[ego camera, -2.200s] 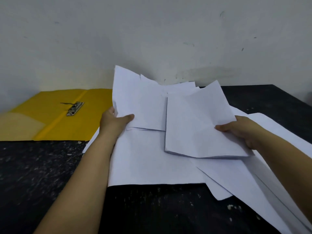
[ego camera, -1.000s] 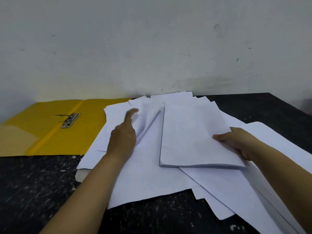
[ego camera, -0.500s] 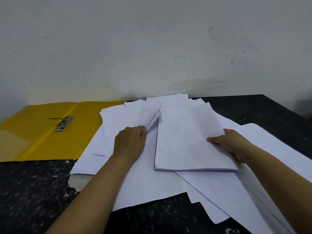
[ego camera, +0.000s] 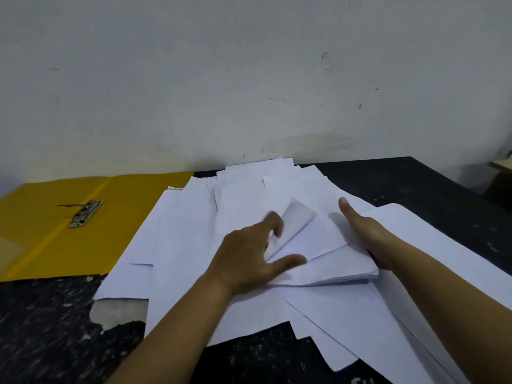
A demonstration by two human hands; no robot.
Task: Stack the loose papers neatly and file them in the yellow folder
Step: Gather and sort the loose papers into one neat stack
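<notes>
Early yet: left hand (ego camera: 246,261) spread and right hand (ego camera: 365,234) flat square a small stack (ego camera: 332,261); loose sheets (ego camera: 182,245) strewn, yellow folder (ego camera: 55,231) open, empty.

You had a single view, worn on your head, and it looked forward and down across the black table (ego camera: 415,189) toward the pale wall (ego camera: 249,79) behind it. The wide lens sat close: both your forearms ran in from the bottom edge, and your left hand (ego camera: 249,259) and right hand (ego camera: 363,231) met near the centre over the loose papers (ego camera: 182,245). The yellow folder (ego camera: 124,212) lay at the left edge, and the wall filled the upper part.
</notes>
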